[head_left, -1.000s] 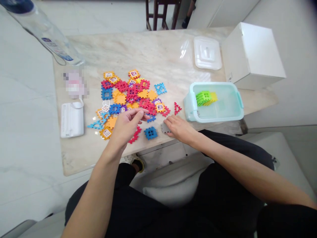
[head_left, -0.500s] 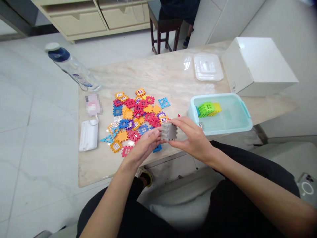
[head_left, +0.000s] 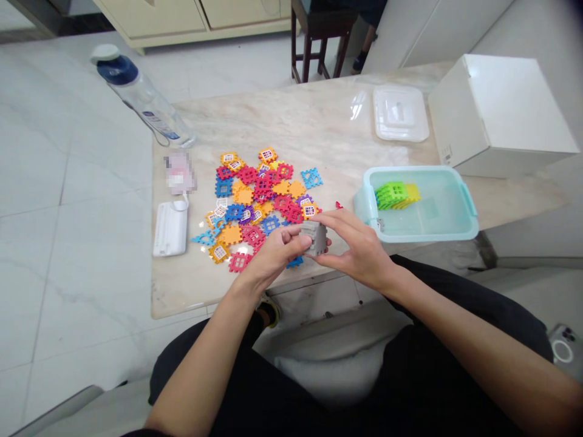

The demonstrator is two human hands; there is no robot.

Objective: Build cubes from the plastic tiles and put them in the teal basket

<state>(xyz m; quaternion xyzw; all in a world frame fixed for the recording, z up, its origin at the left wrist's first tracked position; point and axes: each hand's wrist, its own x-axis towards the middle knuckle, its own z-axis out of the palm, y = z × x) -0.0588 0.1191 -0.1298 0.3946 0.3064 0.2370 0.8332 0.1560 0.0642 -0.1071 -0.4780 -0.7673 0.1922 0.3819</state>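
The grey cube [head_left: 314, 238] sits pressed between both hands. The left hand [head_left: 275, 255] curls against its left side, while the right hand [head_left: 357, 244] pinches its right side with spread fingers.

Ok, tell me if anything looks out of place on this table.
A small red piece sits alone on the marble tabletop, apart from the colourful pile of interlocking pieces, near the pale teal tub; it looks stray.

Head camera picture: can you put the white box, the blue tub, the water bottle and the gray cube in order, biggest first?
Largest to smallest: white box, pale blue plastic tub, water bottle, gray tile cube. The cube is nearest the camera, so it may look bigger than it really is.
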